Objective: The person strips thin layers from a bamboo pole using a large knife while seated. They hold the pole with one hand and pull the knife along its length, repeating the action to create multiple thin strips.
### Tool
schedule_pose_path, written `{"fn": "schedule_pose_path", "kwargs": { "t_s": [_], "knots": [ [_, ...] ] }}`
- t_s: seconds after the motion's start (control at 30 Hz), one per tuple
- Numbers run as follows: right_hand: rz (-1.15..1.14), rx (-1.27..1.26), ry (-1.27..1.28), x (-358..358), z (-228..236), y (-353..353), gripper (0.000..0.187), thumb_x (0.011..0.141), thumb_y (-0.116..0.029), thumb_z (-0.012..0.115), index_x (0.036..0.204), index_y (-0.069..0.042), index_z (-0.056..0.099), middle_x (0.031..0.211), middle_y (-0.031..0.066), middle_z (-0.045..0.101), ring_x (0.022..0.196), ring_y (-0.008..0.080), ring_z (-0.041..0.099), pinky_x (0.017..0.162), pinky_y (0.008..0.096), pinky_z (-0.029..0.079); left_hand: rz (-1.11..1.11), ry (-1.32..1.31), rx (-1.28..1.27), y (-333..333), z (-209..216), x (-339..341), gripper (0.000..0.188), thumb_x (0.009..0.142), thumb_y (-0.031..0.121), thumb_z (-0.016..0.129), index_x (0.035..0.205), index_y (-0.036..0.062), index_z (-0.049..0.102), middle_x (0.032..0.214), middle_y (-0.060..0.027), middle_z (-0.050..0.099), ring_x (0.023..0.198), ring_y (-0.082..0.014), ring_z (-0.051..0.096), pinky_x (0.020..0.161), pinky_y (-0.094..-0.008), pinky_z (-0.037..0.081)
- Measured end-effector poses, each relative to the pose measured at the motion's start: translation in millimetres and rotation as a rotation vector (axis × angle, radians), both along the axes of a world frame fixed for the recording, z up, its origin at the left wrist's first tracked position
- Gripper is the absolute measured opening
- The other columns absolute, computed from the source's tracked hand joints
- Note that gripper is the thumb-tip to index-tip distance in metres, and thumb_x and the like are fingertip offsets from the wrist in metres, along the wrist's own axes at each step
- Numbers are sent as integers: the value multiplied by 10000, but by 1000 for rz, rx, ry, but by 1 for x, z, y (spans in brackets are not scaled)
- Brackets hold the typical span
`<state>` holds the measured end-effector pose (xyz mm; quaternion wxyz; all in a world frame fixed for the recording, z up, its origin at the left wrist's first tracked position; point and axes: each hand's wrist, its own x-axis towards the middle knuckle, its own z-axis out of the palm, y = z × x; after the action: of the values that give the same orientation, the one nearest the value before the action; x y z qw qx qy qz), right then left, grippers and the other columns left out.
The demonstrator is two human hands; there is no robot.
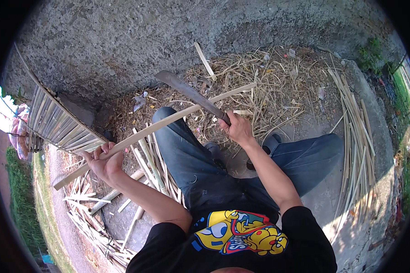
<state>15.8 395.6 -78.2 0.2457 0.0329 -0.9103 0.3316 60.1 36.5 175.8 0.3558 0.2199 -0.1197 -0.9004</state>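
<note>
A long, pale bamboo strip slants across my raised left knee, its far end up and to the right. Near its lower end my left hand is closed around it, thumb and fingers on either side. My right hand grips the dark handle of a machete. The broad blade points up and left and crosses the strip near its far part; I cannot tell whether the edge touches or only overlaps it in view.
Split bamboo pieces lie on the left, beside my leg. A bundle of thin strips lies at the right. Shavings litter the ground before a rough wall. A slatted bamboo panel leans at the left.
</note>
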Motion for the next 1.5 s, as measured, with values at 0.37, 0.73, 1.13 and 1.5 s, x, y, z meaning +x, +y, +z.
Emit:
{"fn": "schedule_pose_path", "kwargs": {
  "t_s": [0.37, 0.73, 1.13, 1.5],
  "knots": [
    [-349, -1302, -106, -17, -36, 108, 456, 1038, -437, 539, 898, -3, 557, 627, 65, 556, 469, 159, 548, 428, 315, 433, 395, 274, -516, -151, 56, 112, 666, 1023, 622, 415, 555, 151, 361, 504, 32, 336, 475, -131, 301, 501, -281, 278],
    [309, -611, -279, 35, 43, -58, 391, 1002, -407, 605, 922, -25, 609, 649, 96, 612, 547, 253, 624, 530, 386, 479, 454, 80, -292, -79, -61, 61, 610, 1029, 642, 383, 695, 132, 409, 645, -20, 416, 634, -199, 450, 674, -354, 395],
    [450, -121, -383, 39, 78, -101, 477, 1022, -531, 501, 979, -57, 537, 679, 192, 655, 697, 452, 664, 624, 552, 509, 82, 354, -203, -95, -149, 75, 630, 1058, 573, 375, 568, 187, 286, 537, 44, 212, 494, -128, 221, 492, -278, 227],
    [406, 75, -338, 24, 79, -75, 468, 978, -553, 566, 953, -86, 565, 637, 177, 645, 674, 428, 681, 571, 542, 530, 152, 215, -154, -58, -144, 26, 517, 1052, 343, 400, 591, 211, 205, 521, 48, 148, 460, -118, 140, 464, -290, 167]
  ]
}}
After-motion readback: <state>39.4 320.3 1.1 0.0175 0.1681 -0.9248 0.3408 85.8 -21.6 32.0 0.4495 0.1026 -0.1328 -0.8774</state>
